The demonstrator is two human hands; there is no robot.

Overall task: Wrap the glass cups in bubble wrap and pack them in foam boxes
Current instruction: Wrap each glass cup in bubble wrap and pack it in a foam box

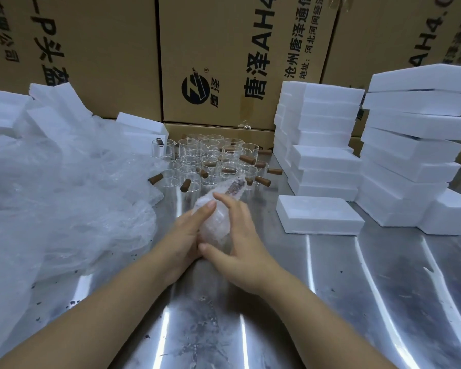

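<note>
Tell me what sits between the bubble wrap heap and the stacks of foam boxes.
Head view: a cluster of unwrapped glass cups with brown handles stands there on the metal table.

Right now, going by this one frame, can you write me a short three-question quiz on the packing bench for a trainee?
1. True or false: the left hand and the right hand both hold the bubble-wrapped glass cup.
2. Where does the heap of clear bubble wrap lie? A) on the person's left B) on the person's right C) inside a carton
3. Fill in: the lone flat white foam box on the shiny metal table lies to the hands' ____.
Key: 1 true; 2 A; 3 right.
</note>
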